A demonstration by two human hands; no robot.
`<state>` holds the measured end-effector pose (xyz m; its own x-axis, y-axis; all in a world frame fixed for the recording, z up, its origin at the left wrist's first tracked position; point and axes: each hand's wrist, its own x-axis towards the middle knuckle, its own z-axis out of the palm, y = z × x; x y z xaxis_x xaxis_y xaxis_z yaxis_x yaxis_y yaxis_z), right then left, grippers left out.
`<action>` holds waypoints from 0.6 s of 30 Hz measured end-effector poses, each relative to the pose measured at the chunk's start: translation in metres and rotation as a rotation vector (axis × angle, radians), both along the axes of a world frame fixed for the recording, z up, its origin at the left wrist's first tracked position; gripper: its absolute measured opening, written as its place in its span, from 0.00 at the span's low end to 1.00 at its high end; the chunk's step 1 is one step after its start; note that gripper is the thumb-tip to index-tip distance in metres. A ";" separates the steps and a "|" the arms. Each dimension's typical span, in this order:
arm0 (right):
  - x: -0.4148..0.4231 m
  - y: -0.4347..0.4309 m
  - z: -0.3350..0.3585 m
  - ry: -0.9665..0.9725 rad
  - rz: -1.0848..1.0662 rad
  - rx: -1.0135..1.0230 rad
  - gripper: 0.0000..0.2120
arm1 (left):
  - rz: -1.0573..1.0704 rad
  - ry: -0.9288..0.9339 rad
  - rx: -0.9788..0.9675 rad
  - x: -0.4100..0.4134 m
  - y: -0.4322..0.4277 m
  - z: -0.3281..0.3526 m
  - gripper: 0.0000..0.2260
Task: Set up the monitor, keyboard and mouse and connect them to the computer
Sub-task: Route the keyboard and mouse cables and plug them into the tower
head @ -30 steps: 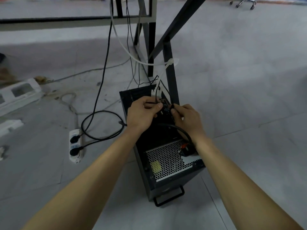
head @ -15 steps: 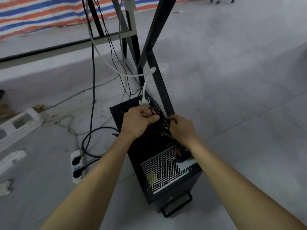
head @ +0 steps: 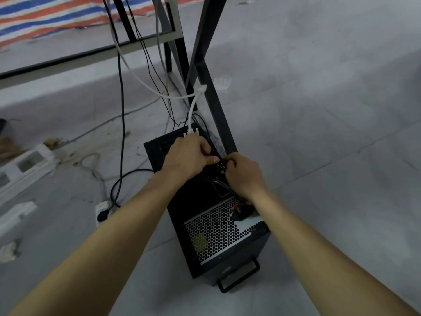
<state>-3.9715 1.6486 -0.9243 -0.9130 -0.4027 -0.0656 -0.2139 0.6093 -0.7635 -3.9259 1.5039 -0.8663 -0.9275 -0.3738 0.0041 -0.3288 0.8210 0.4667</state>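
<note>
A black computer tower [head: 218, 231] lies on the grey floor with its back panel facing up, the honeycomb power supply grille nearest me. My left hand [head: 189, 158] is curled over the port area, pinching a thin black cable's plug at the panel. My right hand [head: 245, 174] sits beside it with fingers curled around a black cable at the same spot. The ports under both hands are hidden. A white cable [head: 193, 110] runs down from the desk into the far end of the panel. A thick black power cord [head: 241, 213] is plugged in by the grille.
Black desk legs [head: 214, 103] rise just behind the tower, with several thin black cables hanging beside them. A white power strip [head: 102, 210] with black plugs lies on the floor to the left. White foam packing [head: 25, 165] lies at the far left. A striped tarp [head: 45, 17] is at the top left.
The view has tilted up and closed in on the tower. My hands stay at the port area, the right hand's fingers now curled tighter against the left hand's thumb.
</note>
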 end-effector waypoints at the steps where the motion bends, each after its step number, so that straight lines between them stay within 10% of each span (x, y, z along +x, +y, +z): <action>1: 0.000 0.000 0.000 -0.002 -0.003 -0.003 0.16 | 0.004 -0.003 0.006 0.000 0.000 0.001 0.13; 10: 0.005 0.008 0.008 0.010 0.070 0.023 0.15 | -0.029 -0.082 0.199 0.022 -0.005 0.007 0.15; 18: 0.027 0.062 0.001 -0.027 -0.128 -0.092 0.11 | 0.093 0.442 0.058 0.091 0.015 -0.016 0.15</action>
